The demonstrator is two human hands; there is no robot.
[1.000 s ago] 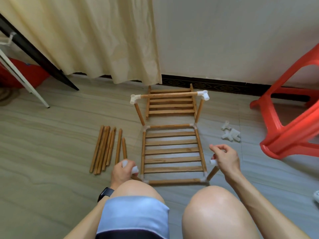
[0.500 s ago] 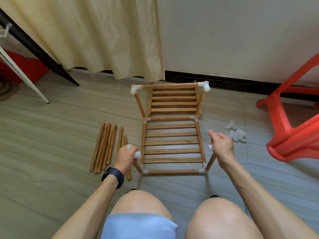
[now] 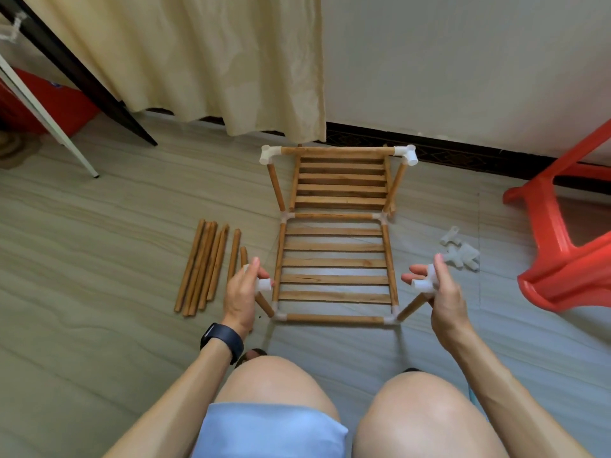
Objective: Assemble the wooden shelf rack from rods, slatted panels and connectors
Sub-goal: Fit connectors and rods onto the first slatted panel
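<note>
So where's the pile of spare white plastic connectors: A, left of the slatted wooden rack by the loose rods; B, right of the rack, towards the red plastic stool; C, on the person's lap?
B: the white plastic connectors lie right of the slatted wooden rack, towards the red plastic stool; the loose wooden rods lie on its left.

Half-built slatted rack (image 3: 334, 280) between loose rods (image 3: 201, 266) and spare white connectors (image 3: 463, 254)
</note>
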